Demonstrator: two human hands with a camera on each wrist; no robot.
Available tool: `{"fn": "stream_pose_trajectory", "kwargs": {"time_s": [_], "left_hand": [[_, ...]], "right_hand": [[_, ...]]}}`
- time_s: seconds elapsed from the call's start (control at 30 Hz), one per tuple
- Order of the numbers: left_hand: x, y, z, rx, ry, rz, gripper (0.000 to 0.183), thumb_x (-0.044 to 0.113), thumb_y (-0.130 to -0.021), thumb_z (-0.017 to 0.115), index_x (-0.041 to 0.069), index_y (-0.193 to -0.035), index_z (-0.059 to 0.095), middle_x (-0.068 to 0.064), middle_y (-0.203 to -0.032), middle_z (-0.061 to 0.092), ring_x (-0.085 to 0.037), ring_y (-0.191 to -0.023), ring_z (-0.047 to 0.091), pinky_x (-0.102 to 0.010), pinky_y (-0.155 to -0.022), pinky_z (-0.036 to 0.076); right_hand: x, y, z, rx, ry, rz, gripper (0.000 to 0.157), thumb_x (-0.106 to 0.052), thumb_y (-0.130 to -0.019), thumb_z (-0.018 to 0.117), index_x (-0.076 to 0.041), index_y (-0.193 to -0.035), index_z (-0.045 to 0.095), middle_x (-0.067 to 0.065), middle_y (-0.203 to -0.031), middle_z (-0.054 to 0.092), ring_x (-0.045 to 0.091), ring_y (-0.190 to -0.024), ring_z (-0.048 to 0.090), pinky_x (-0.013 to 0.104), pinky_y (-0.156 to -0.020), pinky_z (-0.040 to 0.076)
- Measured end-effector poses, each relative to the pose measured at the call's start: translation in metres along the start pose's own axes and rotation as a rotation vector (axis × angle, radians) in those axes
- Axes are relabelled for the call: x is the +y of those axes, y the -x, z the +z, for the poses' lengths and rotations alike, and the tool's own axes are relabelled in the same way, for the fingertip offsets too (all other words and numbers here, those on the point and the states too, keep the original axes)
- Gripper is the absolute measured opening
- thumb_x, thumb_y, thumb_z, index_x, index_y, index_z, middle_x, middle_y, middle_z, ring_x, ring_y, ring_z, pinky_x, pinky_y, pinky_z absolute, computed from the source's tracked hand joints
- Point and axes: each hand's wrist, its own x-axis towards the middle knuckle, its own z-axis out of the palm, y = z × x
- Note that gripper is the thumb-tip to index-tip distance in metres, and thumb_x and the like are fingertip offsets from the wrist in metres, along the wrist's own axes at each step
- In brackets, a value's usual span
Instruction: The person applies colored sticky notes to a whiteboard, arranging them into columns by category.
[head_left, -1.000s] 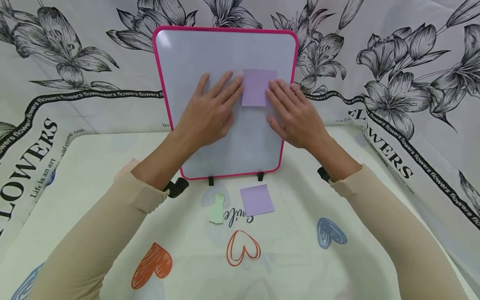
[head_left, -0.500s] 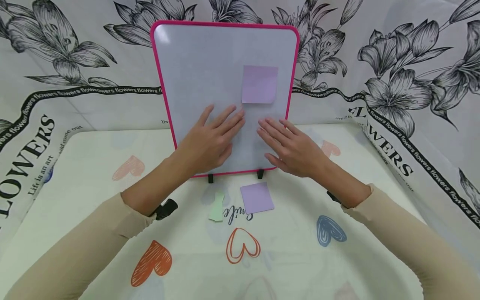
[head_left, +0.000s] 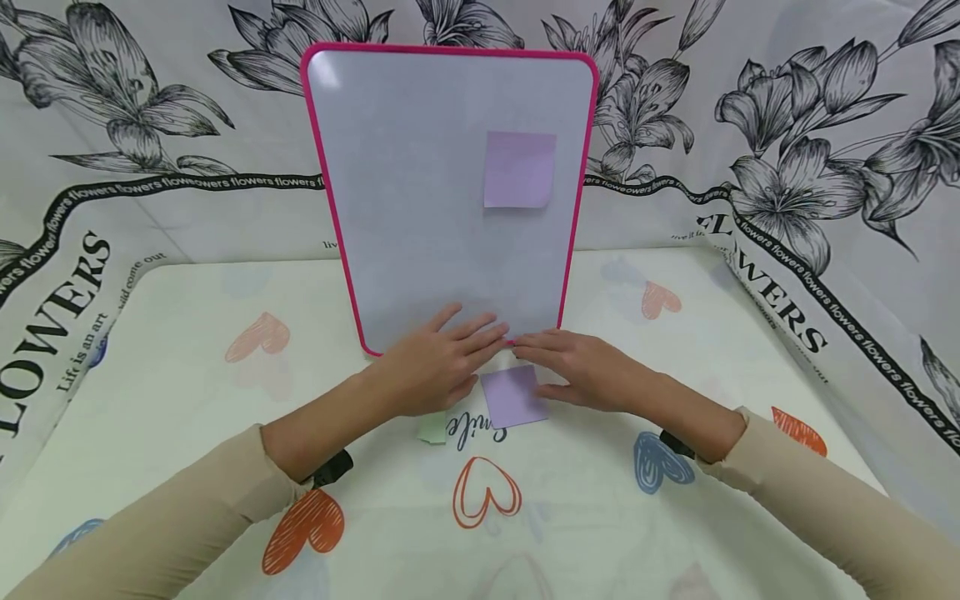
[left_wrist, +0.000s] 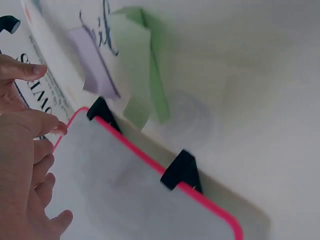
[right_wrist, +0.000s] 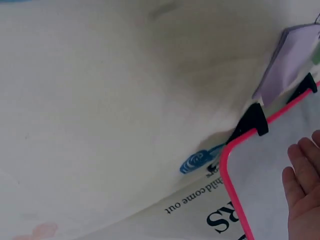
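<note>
A whiteboard with a pink frame stands upright on black feet. One purple sticky note is stuck flat on its upper right part. Both hands hold nothing. My left hand, fingers spread and loosely extended, is in front of the board's bottom edge, over a green strip of paper that it partly hides. Nearly fingertip to fingertip with it, my right hand has its fingers extended, the thumb overlapping the right edge of a purple square of sticky notes on the table.
The white tablecloth is printed with hearts and lettering. Behind the board rises a flower-printed backdrop. A black band with a camera sits at the left wrist, and a dark one at the right.
Both hands have come down the whiteboard, from beside the purple note on it to its bottom edge. The note stays in place on the board. The paper on the table has not moved.
</note>
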Motion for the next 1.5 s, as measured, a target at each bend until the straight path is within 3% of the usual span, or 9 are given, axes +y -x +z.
{"fn": "stream_pose_trajectory", "kwargs": {"time_s": [0.23,0.37,0.57,1.1,1.5], "left_hand": [[0.012,0.0,0.013,-0.122,0.081,0.018,0.052,0.032,-0.096,0.06,0.013,-0.143,0.055,-0.002,-0.149,0.05,-0.022,-0.143,0.039,-0.053,-0.115,0.029],[0.015,-0.001,0.016,-0.191,0.113,0.026,0.05,0.032,-0.096,0.06,0.013,-0.142,0.057,-0.001,-0.147,0.053,-0.022,-0.142,0.041,-0.054,-0.114,0.029],[0.017,0.0,0.02,-0.244,0.134,0.028,0.047,0.031,-0.098,0.057,0.012,-0.141,0.057,-0.001,-0.144,0.056,-0.022,-0.14,0.044,-0.053,-0.112,0.031],[0.018,0.0,0.025,-0.291,0.186,-0.008,0.048,0.031,-0.099,0.055,0.012,-0.144,0.054,-0.001,-0.147,0.053,-0.022,-0.142,0.041,-0.053,-0.114,0.03],[0.019,0.0,0.027,-0.273,0.194,0.005,0.047,0.029,-0.1,0.054,0.012,-0.143,0.055,-0.002,-0.146,0.054,-0.023,-0.141,0.043,-0.053,-0.113,0.032]], "right_hand": [[-0.004,0.01,0.008,-0.16,-0.055,0.057,0.057,-0.016,-0.081,0.084,-0.005,-0.133,0.063,0.008,-0.138,0.061,0.025,-0.13,0.054,0.042,-0.103,0.047],[-0.004,0.012,0.011,-0.181,-0.051,0.046,0.055,-0.013,-0.081,0.083,-0.005,-0.133,0.063,0.007,-0.136,0.062,0.025,-0.13,0.054,0.042,-0.104,0.046],[-0.006,0.015,0.015,-0.171,-0.038,0.009,0.053,-0.011,-0.081,0.083,-0.006,-0.13,0.065,0.007,-0.134,0.063,0.025,-0.128,0.056,0.042,-0.103,0.047],[-0.005,0.019,0.023,-0.134,-0.014,-0.027,0.048,-0.011,-0.082,0.081,-0.007,-0.128,0.067,0.006,-0.129,0.067,0.024,-0.124,0.06,0.04,-0.102,0.048],[-0.005,0.022,0.023,-0.128,-0.024,-0.024,0.043,-0.012,-0.087,0.077,-0.007,-0.128,0.067,0.006,-0.128,0.067,0.025,-0.122,0.061,0.041,-0.101,0.049]]}}
